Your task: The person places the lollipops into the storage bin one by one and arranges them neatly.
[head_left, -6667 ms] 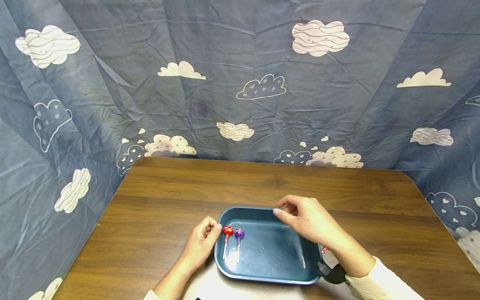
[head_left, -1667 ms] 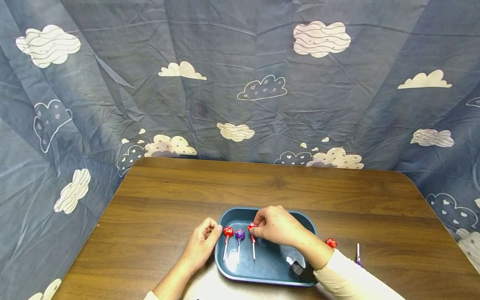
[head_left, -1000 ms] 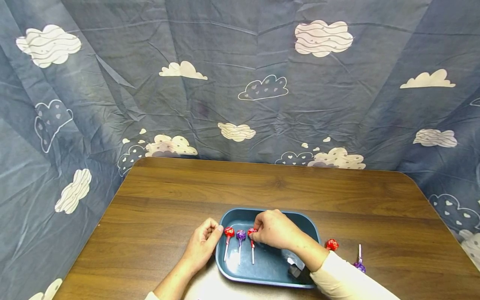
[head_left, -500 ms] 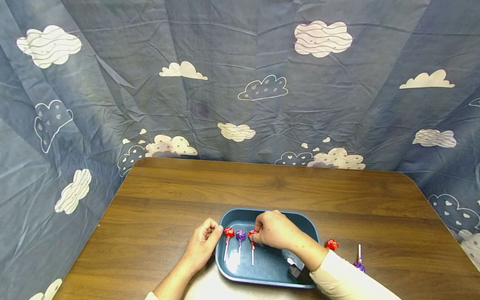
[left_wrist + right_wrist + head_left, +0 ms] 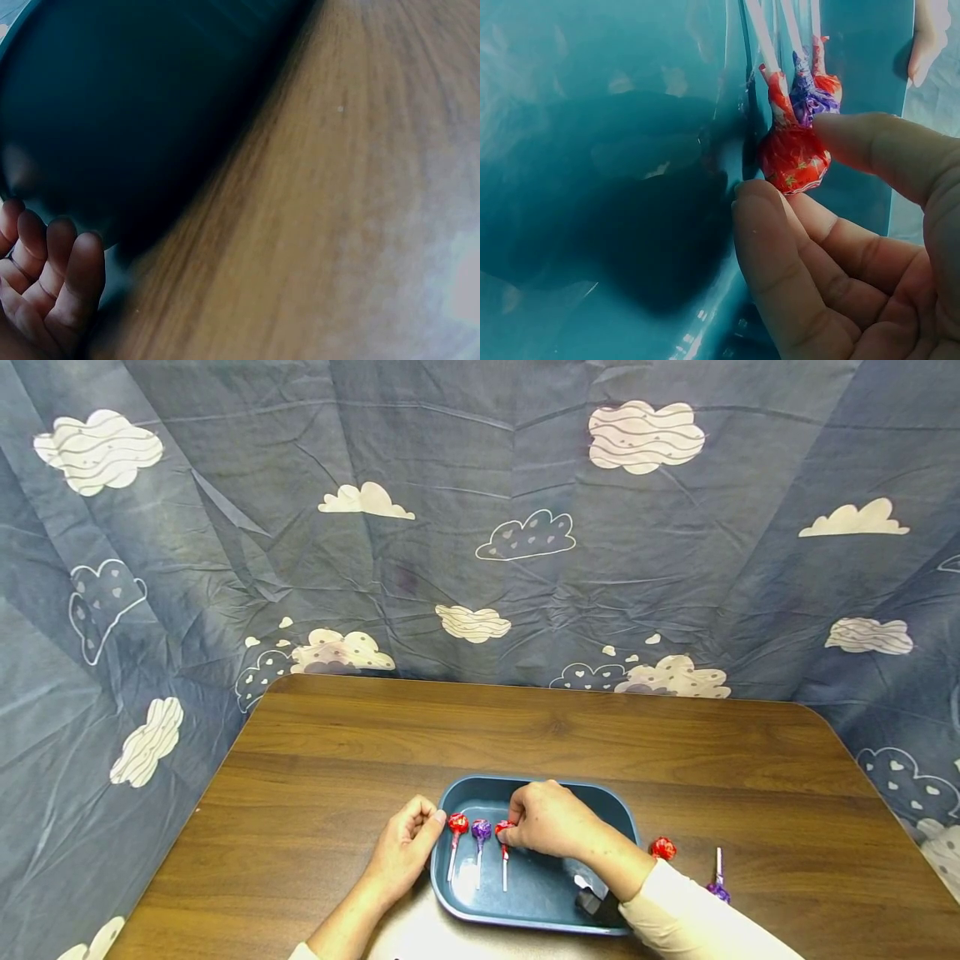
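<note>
1. Hand state, right: the right hand (image 5: pixel 555 817) pinches the head of a red lollipop (image 5: pixel 793 157) between thumb and fingers.
2. Hand state, left: the left hand (image 5: pixel 401 852) touches the left edge of the tray (image 5: pixel 525 923), fingers bent. Whether it grips or only rests there cannot be told.
3. Location: the held lollipop is inside the tray, third from its left edge, head toward the far edge, stick toward the near edge. The tray stands well apart from the far edge of the table (image 5: pixel 360 735). Contact between the lollipop and the tray floor cannot be confirmed.
4. Risk, rolling: the round head may turn on release, swinging the stick out of line. Likely cause: uneven finger release.
5. Risk, disturbance: the neighbouring purple lollipop (image 5: pixel 482 830) may be knocked toward the first red lollipop (image 5: pixel 457 823). Likely cause: fingers spreading in the narrow gap.
6. Risk, tray shift: the black wrist device (image 5: pixel 592 902), close to the near right corner, may catch the rim. Likely cause: a low withdrawal.
7. Appearance: glossy red wrapper, small yellow-green printed marks, pale lines near the crown; wrapper gathered tightly at the neck, with a loose tip; straight white stick.
</note>
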`<action>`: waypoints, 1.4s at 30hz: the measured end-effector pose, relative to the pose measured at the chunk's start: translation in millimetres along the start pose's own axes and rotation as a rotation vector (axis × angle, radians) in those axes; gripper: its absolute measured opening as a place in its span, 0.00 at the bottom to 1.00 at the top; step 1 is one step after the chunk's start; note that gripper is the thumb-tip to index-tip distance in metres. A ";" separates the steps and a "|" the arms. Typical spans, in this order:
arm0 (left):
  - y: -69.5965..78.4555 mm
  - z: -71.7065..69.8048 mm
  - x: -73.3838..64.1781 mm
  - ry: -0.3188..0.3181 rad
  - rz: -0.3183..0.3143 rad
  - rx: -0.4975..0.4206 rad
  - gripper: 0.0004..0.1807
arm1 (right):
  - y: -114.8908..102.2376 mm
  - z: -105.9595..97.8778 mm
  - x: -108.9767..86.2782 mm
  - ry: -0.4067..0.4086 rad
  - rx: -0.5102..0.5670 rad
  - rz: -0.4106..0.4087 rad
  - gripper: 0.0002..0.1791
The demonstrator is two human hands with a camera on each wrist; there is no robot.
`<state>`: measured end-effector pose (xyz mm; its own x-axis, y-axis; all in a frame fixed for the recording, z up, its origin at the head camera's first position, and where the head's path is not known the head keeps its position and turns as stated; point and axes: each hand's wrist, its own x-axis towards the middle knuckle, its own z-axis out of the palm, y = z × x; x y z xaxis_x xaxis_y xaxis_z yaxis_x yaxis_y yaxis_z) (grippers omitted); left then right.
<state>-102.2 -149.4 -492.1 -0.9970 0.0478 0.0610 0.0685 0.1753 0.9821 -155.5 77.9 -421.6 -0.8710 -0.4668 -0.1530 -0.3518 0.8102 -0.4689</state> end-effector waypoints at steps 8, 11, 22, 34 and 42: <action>0.8 0.1 -0.5 0.002 -0.001 0.004 0.10 | 1.3 1.4 0.4 0.016 -0.008 -0.009 0.15; 1.0 0.0 -0.5 0.005 -0.004 0.008 0.10 | 1.0 1.0 0.5 0.018 -0.003 -0.010 0.13; 0.4 0.3 -0.3 0.010 -0.011 0.022 0.10 | 0.7 0.3 -0.6 -0.032 0.032 -0.020 0.11; 0.1 0.0 -0.9 0.011 -0.009 0.016 0.10 | 1.6 1.7 -1.2 -0.013 0.021 -0.045 0.15; -0.2 -0.1 -0.5 0.010 -0.002 0.020 0.10 | 2.1 2.0 -0.3 -0.003 0.010 -0.049 0.16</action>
<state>-101.7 -149.5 -492.3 -0.9975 0.0379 0.0604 0.0667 0.1949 0.9785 -155.3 79.0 -424.3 -0.8518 -0.5070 -0.1318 -0.3909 0.7828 -0.4842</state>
